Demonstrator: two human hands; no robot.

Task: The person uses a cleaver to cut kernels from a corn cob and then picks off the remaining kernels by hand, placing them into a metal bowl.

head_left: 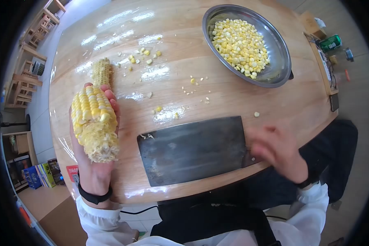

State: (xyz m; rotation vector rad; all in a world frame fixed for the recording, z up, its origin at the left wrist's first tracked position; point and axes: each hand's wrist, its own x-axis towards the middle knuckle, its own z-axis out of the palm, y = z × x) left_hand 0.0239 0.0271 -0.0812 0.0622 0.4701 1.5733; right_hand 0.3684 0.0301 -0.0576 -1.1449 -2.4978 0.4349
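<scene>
A partly stripped corn cob (95, 119) rests in my left hand (112, 102), whose fingers curl round its far side. Yellow kernels remain on its upper part, while the lower end is bare and ragged. Just beyond that hand lies a bare cob (102, 71) on the table. A wide cleaver blade (192, 149) lies flat in front of me, its handle end to the right. My right hand (274, 149), blurred by motion, is beside that end, its fingers apart and holding nothing that I can see.
A metal bowl (278, 65) of cut kernels (240, 45) stands at the back right of the wooden table (164, 94). Loose kernels (145, 52) are scattered beyond the blade. A wooden tray (322, 69) is at the right edge, near a green can (330, 43).
</scene>
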